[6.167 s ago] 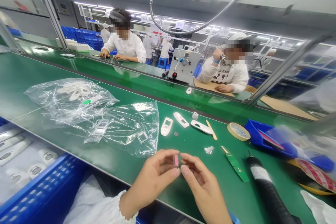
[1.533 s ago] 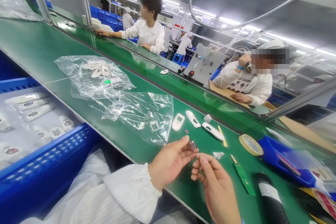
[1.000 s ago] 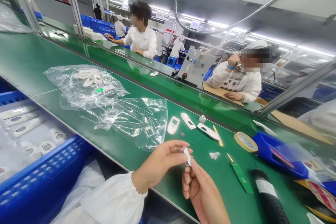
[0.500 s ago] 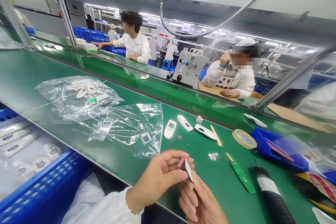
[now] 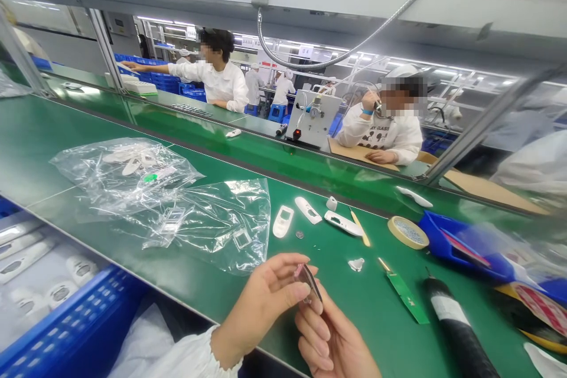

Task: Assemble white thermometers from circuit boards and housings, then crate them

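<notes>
Near the front edge of the bench, my left hand (image 5: pixel 261 307) pinches a small, thin, clear piece with a dark edge and a pink tab (image 5: pixel 313 283) between thumb and fingers. My right hand (image 5: pixel 334 336) grips the same piece from the lower right, its fingers curled beneath. Fingers hide part of it. Beyond the hands lie a white casing with a window (image 5: pixel 283 221), another white shell (image 5: pixel 308 211), a third white casing (image 5: pixel 343 223) and a small round grey disc (image 5: pixel 300 234). A small whitish part (image 5: pixel 355 264) rests to the right of the hands.
Clear plastic bags (image 5: pixel 221 221) with parts cover the bench's left. To the right are a yellow stick tool (image 5: pixel 361 229), a tape roll (image 5: pixel 420 238), a green strip (image 5: pixel 406 298), a black cylindrical tool (image 5: pixel 463 325) and a blue bin (image 5: pixel 436 242). A blue crate (image 5: pixel 75 313) stands front left. Two co-workers sit opposite.
The clear piece has turned between my fingers, and the bright white glare on its face is gone. Both hands still grip it. The view has shifted slightly. A co-worker's arm reaches farther left.
</notes>
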Demonstrator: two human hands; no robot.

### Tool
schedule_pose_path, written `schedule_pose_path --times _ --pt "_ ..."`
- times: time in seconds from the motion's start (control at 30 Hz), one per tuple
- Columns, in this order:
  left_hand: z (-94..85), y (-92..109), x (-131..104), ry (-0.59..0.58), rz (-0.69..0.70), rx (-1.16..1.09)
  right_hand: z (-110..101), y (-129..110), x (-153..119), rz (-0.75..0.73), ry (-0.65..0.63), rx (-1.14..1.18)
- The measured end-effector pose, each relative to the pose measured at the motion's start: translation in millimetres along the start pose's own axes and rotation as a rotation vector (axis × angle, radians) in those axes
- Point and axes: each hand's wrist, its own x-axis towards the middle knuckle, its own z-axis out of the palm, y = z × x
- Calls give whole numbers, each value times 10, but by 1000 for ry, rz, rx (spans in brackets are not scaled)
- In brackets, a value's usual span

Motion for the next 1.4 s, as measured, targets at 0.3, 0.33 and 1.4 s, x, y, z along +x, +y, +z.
schedule_pose_path --times 0.3,0.33,1.4 --pt "9 35 16 42 -39 81 -79 87 51 -115 121 -258" --pt "7 46 17 46 -38 94 -88 93 53 -120 131 -303" --pt "479 629 313 -325 -106 1051 -97 -50 -118 -483 88 -294"
